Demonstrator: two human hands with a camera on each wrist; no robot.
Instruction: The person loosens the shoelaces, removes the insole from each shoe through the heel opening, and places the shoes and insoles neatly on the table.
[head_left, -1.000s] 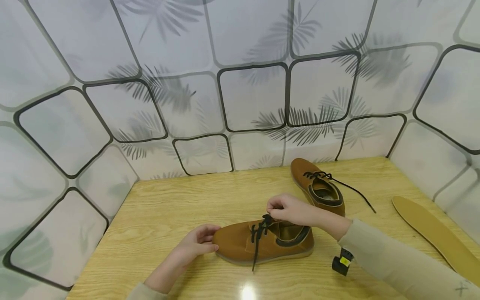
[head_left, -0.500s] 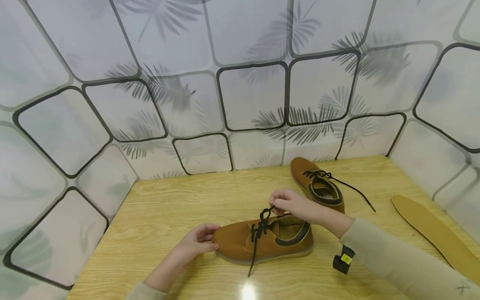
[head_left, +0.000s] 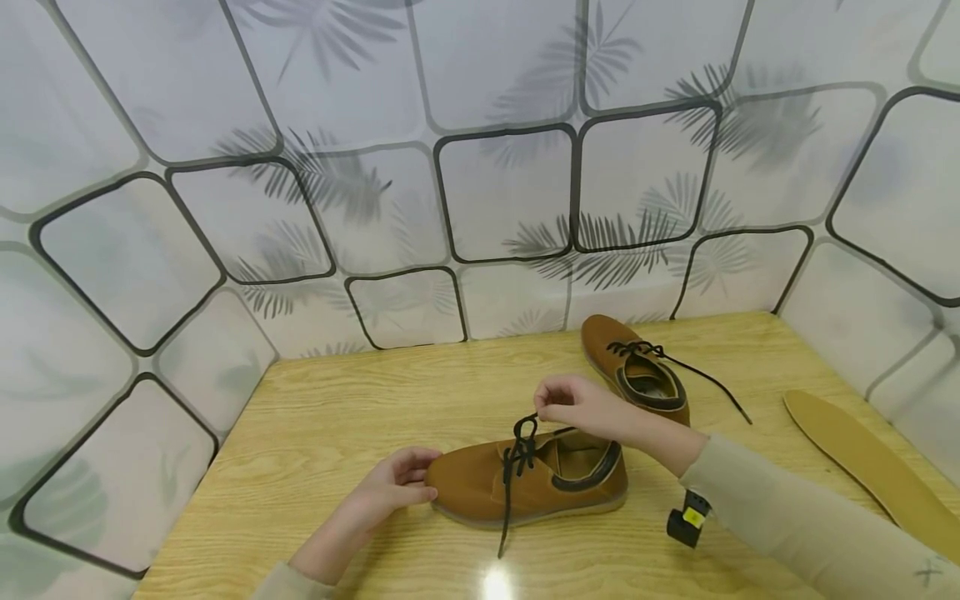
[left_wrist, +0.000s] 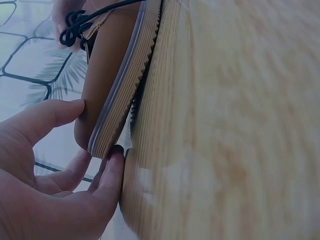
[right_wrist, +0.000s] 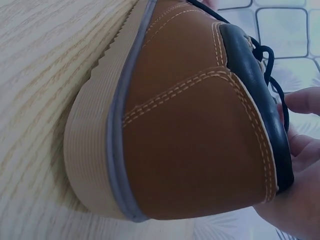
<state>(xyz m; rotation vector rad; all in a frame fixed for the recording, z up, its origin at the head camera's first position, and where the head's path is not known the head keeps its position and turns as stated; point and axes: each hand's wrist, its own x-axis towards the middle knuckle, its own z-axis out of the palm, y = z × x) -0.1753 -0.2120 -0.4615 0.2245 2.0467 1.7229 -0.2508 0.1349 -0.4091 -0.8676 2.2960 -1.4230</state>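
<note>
A brown lace-up shoe (head_left: 480, 483) lies on the table with its toe to the left. At the toe, my left hand (head_left: 393, 483) grips it. In the left wrist view the thumb (left_wrist: 75, 111) presses the upper and a finger lies against the sole's tip. Above the shoe opening, my right hand (head_left: 581, 407) pinches a black shoelace (head_left: 527, 425) between thumb and fingers, drawing it up from the tongue area. One loop stands up and a loose lace end hangs over the near side. The right wrist view shows the shoe's heel (right_wrist: 190, 150), with the fingers partly hidden behind it.
A second brown shoe (head_left: 600, 346) lies behind on the right, one lace end trailing rightward. A tan insole (head_left: 862, 458) lies at the table's right side. Patterned cloth (head_left: 502, 200) rises behind the wooden table (head_left: 337, 408). A small black device (head_left: 686, 525) sits under my right wrist.
The right hand has risen slightly from the shoe, pulling the lace up, so a loop now stands above the lacing. The left hand and the shoe have stayed put.
</note>
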